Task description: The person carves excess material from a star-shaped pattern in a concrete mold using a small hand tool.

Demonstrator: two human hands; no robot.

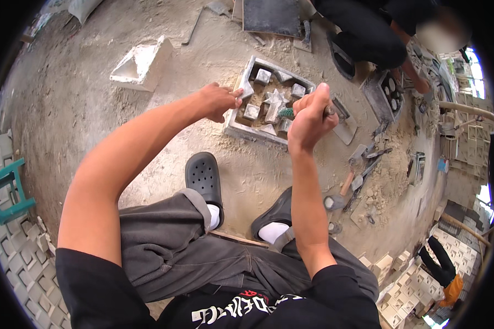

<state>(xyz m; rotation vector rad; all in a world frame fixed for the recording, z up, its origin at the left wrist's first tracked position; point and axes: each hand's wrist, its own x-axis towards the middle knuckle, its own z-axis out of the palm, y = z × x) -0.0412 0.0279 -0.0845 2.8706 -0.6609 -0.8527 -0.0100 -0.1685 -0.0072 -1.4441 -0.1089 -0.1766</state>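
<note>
A square grey mould frame lies on the dusty ground in front of me. Inside it are small pale blocks, wedge-shaped corner pieces and a star-shaped centre piece, with sandy powder between them. My left hand is at the frame's left rim, fingertips touching it and thumb apart from the fingers. Above the frame's right side, my right hand is wrapped round a slim tool. Its green, textured end points at the centre piece; most of the handle is hidden in the fist.
A white hollow block stands at far left. Hand tools and heaped sand lie to the right. Another person crouches at far right by a second mould. A green stool stands at left, near stacked pale blocks.
</note>
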